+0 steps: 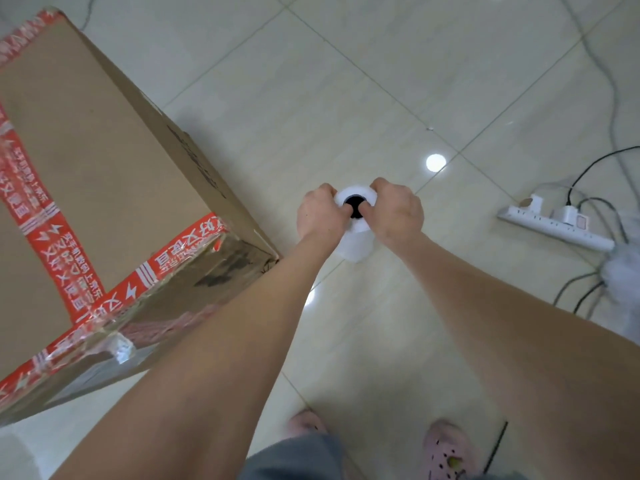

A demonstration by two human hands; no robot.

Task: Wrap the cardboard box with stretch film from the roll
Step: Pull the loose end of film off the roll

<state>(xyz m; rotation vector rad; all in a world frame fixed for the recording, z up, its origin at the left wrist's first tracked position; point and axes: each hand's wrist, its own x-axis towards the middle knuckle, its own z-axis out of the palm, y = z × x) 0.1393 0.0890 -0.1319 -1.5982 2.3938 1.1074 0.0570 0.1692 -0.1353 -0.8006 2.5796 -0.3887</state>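
Note:
A tall cardboard box [93, 161] sealed with red printed tape stands on the floor at the left; shiny clear film covers its near side. A white stretch film roll [356, 242] stands upright on the tiles to the right of the box's near corner, its dark core hole facing up. My left hand [320, 213] grips the roll's top rim from the left, thumb at the core hole. My right hand [394, 211] grips the rim from the right, thumb also in the hole. No film strand between roll and box is discernible.
A white power strip [554, 228] with plugs and several dark cables lies on the floor at the right. My feet in pink clogs [446, 452] stand at the bottom edge. Pale glossy floor tiles [346, 81] stretch beyond the roll.

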